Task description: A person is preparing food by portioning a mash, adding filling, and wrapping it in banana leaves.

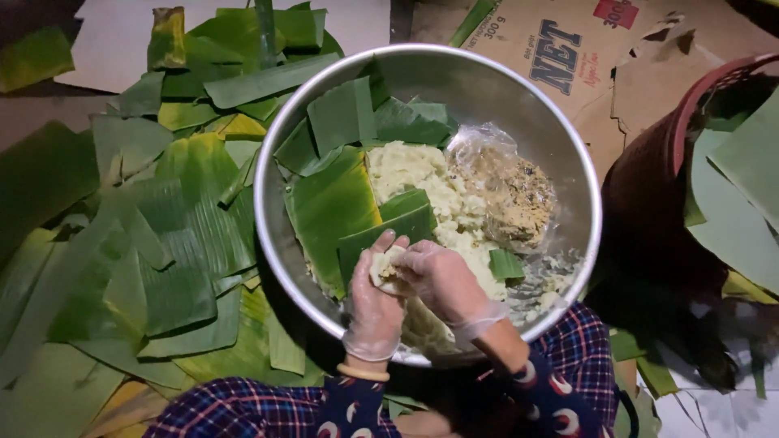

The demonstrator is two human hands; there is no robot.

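Left hand (375,302) and right hand (442,280), both gloved, curl closed around 1 dough lump (385,266). They sit at the steel bowl's (560,146) 6 o'clock, banana leaves (174,235) at 9.

the bowl (284,146) was shiny silver, the dough (422,174) pale cream, and the banana leaves (187,211) green streaked with yellow. the sleeves (560,381) showed navy and red plaid, the basket (649,186) dark red, the cardboard (568,49) brown.

Dim floor, banana leaves (162,211) strewn left, flattened cardboard (584,57) top, red basket (690,122) right
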